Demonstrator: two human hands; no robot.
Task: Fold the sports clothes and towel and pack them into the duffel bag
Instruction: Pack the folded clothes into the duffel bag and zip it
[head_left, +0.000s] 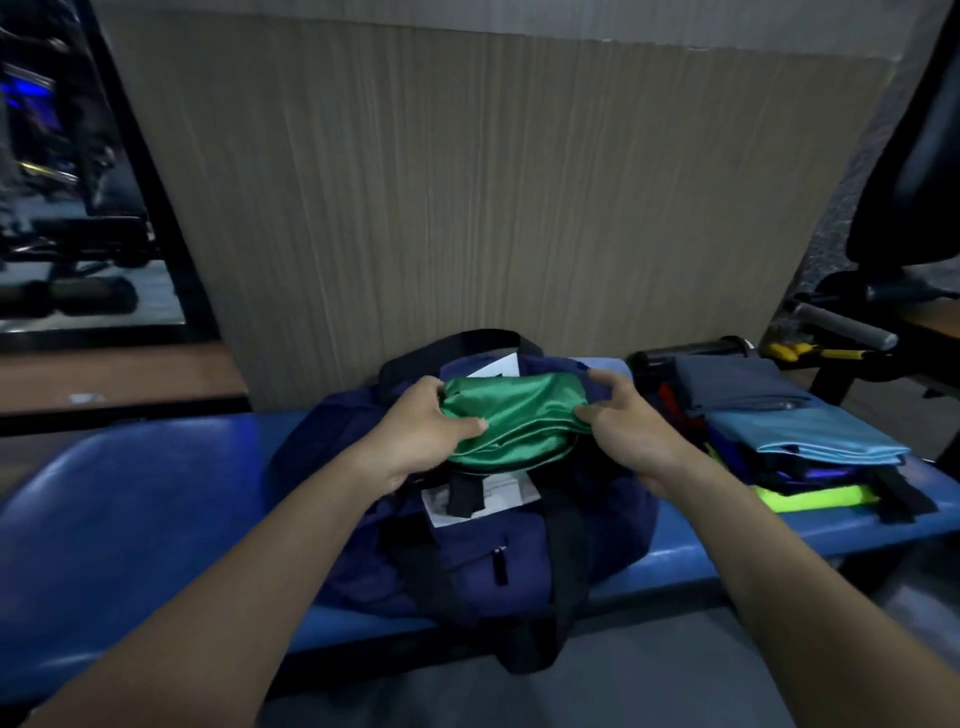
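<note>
A navy duffel bag (467, 561) with black straps sits on a blue padded bench (130, 519), its top open. Over the opening lies a folded shiny green garment (511, 421). My left hand (421, 431) grips the garment's left end, thumb on top. At the right end, my right hand (623, 431) pinches the green cloth between thumb and fingers. To the right on the bench is a pile of folded clothes: a grey piece (737, 389), a light blue towel (810, 434), dark items and a neon yellow-green one (815, 496).
A wood-grain panel (467, 182) stands right behind the bench. White paper tags (488, 499) stick out of the bag. A dark bottle (691, 356) lies behind the clothes pile. Gym equipment stands at far right and a mirror at left.
</note>
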